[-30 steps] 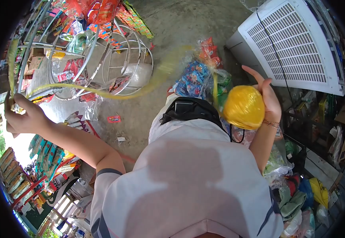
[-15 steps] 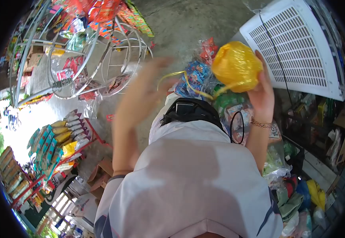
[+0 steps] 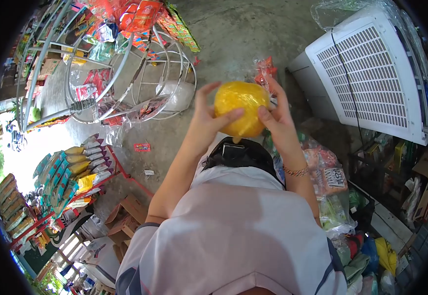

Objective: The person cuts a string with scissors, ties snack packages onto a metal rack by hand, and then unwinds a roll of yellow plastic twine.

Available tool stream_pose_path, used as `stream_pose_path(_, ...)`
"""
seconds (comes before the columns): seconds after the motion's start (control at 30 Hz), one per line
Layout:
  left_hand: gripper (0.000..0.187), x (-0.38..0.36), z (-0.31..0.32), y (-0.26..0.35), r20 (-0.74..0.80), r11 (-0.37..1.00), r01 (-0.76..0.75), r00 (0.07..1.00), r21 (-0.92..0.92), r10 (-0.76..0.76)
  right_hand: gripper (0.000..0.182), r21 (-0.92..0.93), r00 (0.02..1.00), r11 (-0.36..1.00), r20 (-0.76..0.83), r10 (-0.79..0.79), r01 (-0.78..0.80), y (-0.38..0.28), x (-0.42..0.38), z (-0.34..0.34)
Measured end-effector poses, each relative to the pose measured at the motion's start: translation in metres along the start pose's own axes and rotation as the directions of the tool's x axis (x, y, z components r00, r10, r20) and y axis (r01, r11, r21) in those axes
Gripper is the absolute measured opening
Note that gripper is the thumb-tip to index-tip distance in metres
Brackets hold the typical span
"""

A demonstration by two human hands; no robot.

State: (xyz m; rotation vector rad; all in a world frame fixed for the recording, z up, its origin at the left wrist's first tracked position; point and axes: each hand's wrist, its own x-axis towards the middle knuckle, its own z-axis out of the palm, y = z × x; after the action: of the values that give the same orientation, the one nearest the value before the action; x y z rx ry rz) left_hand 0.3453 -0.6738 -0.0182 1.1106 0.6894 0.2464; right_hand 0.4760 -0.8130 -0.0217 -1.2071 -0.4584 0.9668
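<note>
A round yellow plastic-wrapped bundle is held between both hands in front of my waist. My left hand grips its left side, with the thumb laid across the front. On the right side, my right hand holds it with the thumb on the front and the fingers raised behind. A short yellow tail hangs at the bundle's lower edge. Just below is a black waist bag. Behind the right hand lies a red plastic packet on the floor.
A white slatted appliance stands at the right, with plastic bags of goods below it. Wire racks fill the upper left. Snack packets hang on a red rack at the left. Cardboard boxes sit lower left.
The yellow bundle has moved left and down to the middle. My left hand, blurred and apart before, now holds it too. The long yellow strip no longer trails out to the left.
</note>
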Motion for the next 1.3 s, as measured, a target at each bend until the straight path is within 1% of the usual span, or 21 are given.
stream_pose_path(0.07,0.07,0.003,-0.012,-0.002,-0.14,0.988,-0.094,0.987,-0.122,0.077,0.078,-0.143,0.996,0.986,-0.023,-0.088,0.084,0.023,0.001,-0.008)
stream_pose_path(0.1,0.07,0.006,-0.024,0.002,-0.238,0.966,-0.16,0.965,-0.201,0.11,0.084,-0.318,0.985,0.937,-0.049,-0.168,0.144,0.028,0.0,-0.014)
stream_pose_path(0.13,0.07,0.009,-0.031,0.005,-0.338,0.933,-0.237,0.931,-0.27,0.138,0.085,-0.359,0.99,0.925,-0.015,-0.138,0.123,0.034,-0.002,-0.02)
stream_pose_path(0.23,0.071,0.003,-0.027,0.03,-0.288,0.837,-0.318,0.936,-0.445,0.202,0.088,-0.434,0.989,0.894,0.136,-0.053,0.107,0.046,-0.008,-0.031)
stream_pose_path(0.33,0.077,0.003,0.001,0.039,-0.124,0.818,-0.274,0.962,-0.507,0.245,0.084,-0.445,0.945,0.884,0.326,0.01,0.144,0.05,-0.006,-0.013)
stream_pose_path(0.4,0.081,0.0,0.021,0.04,-0.084,0.841,-0.319,0.945,-0.437,0.316,0.077,-0.499,0.906,0.846,0.422,0.047,0.188,0.039,0.004,0.001)
stream_pose_path(0.5,0.083,-0.013,0.042,0.041,-0.098,0.839,-0.38,0.923,-0.39,0.373,0.06,-0.425,0.779,0.903,0.541,0.317,-0.072,0.035,0.012,-0.006)
stream_pose_path(0.6,0.084,-0.028,0.051,0.033,-0.141,0.802,-0.337,0.941,-0.492,0.309,0.047,-0.251,0.917,0.966,0.368,0.153,-0.061,0.053,0.008,-0.013)
stream_pose_path(0.63,0.084,-0.031,0.051,0.028,-0.127,0.837,-0.355,0.934,-0.417,0.333,0.047,-0.162,0.933,0.983,0.334,0.136,-0.085,0.058,0.009,-0.017)
stream_pose_path(0.67,0.085,-0.033,0.053,0.022,-0.133,0.844,-0.393,0.919,-0.364,0.371,0.055,-0.351,0.921,0.936,0.361,0.147,-0.012,0.068,0.013,-0.031)
stream_pose_path(0.7,0.086,-0.034,0.057,0.018,-0.121,0.845,-0.431,0.902,-0.317,0.415,0.063,-0.353,0.9,0.934,0.386,0.205,-0.061,0.057,0.012,-0.031)
stream_pose_path(0.73,0.086,-0.036,0.064,0.017,-0.11,0.836,-0.446,0.894,-0.321,0.434,0.065,-0.39,0.883,0.92,0.422,0.206,-0.029,0.037,0.011,-0.024)
stream_pose_path(0.77,0.087,-0.035,0.07,0.019,-0.098,0.83,-0.458,0.887,-0.319,0.451,0.062,-0.318,0.864,0.948,0.472,0.176,-0.02,0.033,0.009,-0.021)
stream_pose_path(0.8,0.087,-0.032,0.077,0.025,-0.088,0.826,-0.467,0.881,-0.317,0.464,0.06,-0.305,0.852,0.95,0.513,0.105,0.067,0.019,0.008,-0.016)
stream_pose_path(0.87,0.088,-0.032,0.086,0.036,-0.104,0.833,-0.465,0.884,-0.3,0.456,0.04,-0.356,0.794,0.934,0.574,0.198,0.024,0.004,0.011,-0.019)
stream_pose_path(0.93,0.088,-0.023,0.081,0.044,-0.147,0.8,-0.575,0.818,-0.172,0.557,0.032,-0.482,0.731,0.876,0.584,0.353,-0.038,0.01,0.023,-0.032)
stream_pose_path(0.97,0.088,-0.018,0.082,0.053,-0.169,0.774,-0.624,0.778,-0.107,0.605,0.031,-0.48,0.836,0.877,0.491,0.248,0.022,0.014,0.02,-0.043)
stream_pose_path(1.07,0.086,0.003,0.073,0.073,-0.204,0.692,-0.722,0.678,-0.005,0.706,0.03,-0.632,0.951,0.77,0.286,0.12,0.093,0.002,0.029,-0.082)
stream_pose_path(1.17,0.085,0.027,0.064,0.1,-0.233,0.632,-0.774,0.621,-0.032,0.748,0.029,-0.691,0.989,0.722,0.093,0.114,-0.019,0.01,0.047,-0.124)
stream_pose_path(1.27,0.083,0.068,0.051,0.134,-0.27,0.583,-0.811,0.572,-0.046,0.775,0.026,-0.647,0.987,0.751,-0.019,0.159,-0.134,0.015,0.079,-0.15)
stream_pose_path(1.3,0.083,0.088,0.048,0.145,-0.276,0.575,-0.817,0.565,-0.051,0.778,0.024,-0.613,0.99,0.78,-0.024,0.138,-0.124,0.021,0.095,-0.155)
